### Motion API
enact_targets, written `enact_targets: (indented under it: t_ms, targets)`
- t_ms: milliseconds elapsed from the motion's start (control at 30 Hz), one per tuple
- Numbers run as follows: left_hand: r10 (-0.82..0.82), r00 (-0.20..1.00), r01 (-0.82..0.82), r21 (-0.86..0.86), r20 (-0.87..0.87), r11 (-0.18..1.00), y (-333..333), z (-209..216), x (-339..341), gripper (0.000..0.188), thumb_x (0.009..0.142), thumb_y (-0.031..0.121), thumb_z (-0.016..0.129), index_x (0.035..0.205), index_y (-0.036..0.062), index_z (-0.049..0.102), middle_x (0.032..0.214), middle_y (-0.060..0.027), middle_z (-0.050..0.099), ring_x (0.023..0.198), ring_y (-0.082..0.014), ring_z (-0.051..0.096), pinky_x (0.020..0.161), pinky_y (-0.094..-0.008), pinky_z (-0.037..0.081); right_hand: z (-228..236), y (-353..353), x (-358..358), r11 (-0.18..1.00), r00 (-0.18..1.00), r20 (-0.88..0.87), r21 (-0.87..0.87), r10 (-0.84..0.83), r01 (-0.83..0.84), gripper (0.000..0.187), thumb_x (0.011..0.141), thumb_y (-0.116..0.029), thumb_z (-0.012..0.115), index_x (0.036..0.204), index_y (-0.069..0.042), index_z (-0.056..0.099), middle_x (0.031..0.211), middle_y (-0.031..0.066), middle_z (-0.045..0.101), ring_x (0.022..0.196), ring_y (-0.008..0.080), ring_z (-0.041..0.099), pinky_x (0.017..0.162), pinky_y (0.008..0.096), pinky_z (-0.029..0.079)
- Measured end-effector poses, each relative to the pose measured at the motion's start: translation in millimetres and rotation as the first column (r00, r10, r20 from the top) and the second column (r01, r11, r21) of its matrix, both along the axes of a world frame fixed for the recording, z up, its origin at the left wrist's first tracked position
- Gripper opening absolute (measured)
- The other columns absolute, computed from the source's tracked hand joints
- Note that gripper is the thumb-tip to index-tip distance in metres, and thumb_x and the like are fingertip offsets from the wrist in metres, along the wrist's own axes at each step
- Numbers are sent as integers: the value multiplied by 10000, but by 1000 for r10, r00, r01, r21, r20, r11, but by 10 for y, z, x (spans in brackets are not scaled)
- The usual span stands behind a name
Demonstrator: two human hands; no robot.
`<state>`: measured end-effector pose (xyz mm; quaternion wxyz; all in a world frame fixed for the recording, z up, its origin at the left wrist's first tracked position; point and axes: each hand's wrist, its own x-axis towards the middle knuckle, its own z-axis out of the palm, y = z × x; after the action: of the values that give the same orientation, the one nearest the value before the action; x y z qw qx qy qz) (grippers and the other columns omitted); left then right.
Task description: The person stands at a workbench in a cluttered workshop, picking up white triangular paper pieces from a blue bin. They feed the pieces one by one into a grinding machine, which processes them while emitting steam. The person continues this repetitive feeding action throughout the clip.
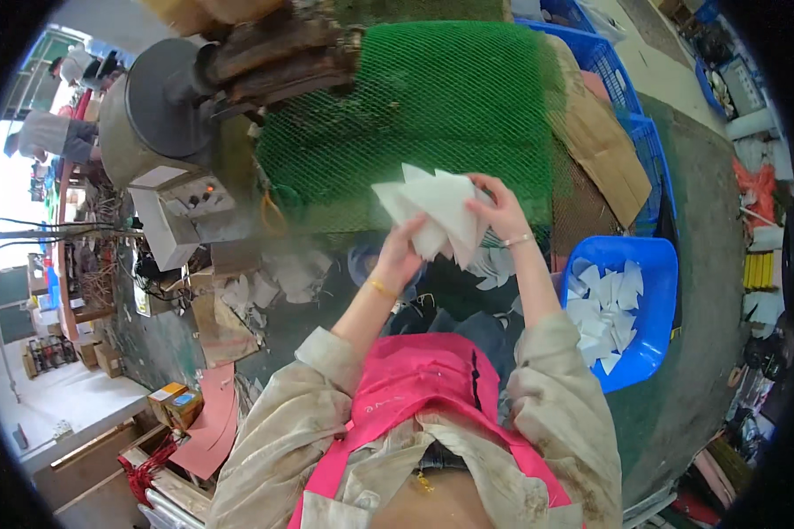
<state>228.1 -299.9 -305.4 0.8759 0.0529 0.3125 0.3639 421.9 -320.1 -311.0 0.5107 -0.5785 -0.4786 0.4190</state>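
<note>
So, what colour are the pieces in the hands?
The held pieces are white, best seen in the head view.

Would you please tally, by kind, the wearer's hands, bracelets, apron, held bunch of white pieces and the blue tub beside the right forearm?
Hands (left hand, right hand): 2
Bracelets: 2
Pink apron: 1
Held bunch of white pieces: 1
Blue tub: 1
Total: 7

1. My left hand (399, 253) has its fingers mostly hidden behind the fanned stack of white, pointed sheets (451, 208); I cannot count the layers.
2. The top edge cuts off the rust-brown, blocky metal machine head (278, 58).
3. The grey, boxy control panel (205, 204) has unreadably small markings.
</note>
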Motion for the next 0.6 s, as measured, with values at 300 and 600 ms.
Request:
enact_targets:
  t_ms: [300,600]
  targets:
    - [519,110,393,517,-848,761,873,-404,-351,993,562,139,756,1282,-53,100,1142,-258,374,1069,-358,395,917,-380,322,-1063,1159,-179,985,894,442,-115,-68,132,389,607,-95,637,985,-64,551,965,156,547,936,283,517,835,338,408]
    - [548,458,72,643,-700,762,1225,-942,-735,854,661,144,662,1299,-49,128,1205,-248,327,1065,-398,379,928,-364,311,-319,680,-482,958,944,-175,16,-280,287,331,731,13,554,1049,-19,465,1001,84,544,925,149,512,813,259,398]
